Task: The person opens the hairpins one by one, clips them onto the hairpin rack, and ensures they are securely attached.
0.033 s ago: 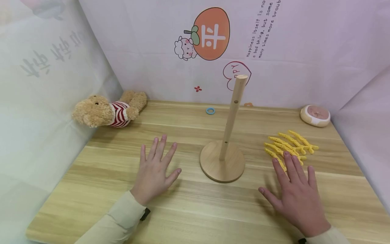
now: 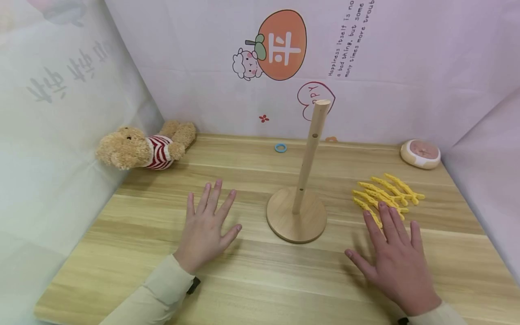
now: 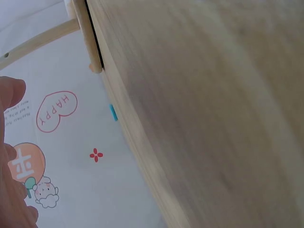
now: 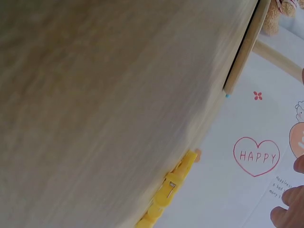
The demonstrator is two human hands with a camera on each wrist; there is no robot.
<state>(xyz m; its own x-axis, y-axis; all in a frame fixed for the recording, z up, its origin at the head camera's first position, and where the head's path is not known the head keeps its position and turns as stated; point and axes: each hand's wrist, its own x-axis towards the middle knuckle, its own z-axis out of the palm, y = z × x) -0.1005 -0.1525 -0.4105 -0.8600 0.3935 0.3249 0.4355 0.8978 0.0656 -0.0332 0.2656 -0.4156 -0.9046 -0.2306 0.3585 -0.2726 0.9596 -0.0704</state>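
A wooden stand [image 2: 298, 225], with a round base and a leaning-looking post with small holes, stands between my hands. My left hand [image 2: 205, 234] is left of it, palm down with fingers spread and holding nothing. To the right, my right hand [image 2: 400, 266] is likewise spread palm down. Its fingertips overlap the near edge of several slim yellow clips [image 2: 383, 194] in the head view; whether they touch is unclear. A metal spring shows on one yellow clip [image 4: 166, 190] in the right wrist view. Behind the stand lies a small blue ring [image 2: 280, 147].
A teddy bear [image 2: 160, 153] in a striped top lies at the back left of the wooden table [image 2: 252, 275]. In the back right corner sits a rounded pink-and-white device [image 2: 421, 154]. Printed cloth walls [image 2: 195, 81] enclose the table's back and sides.
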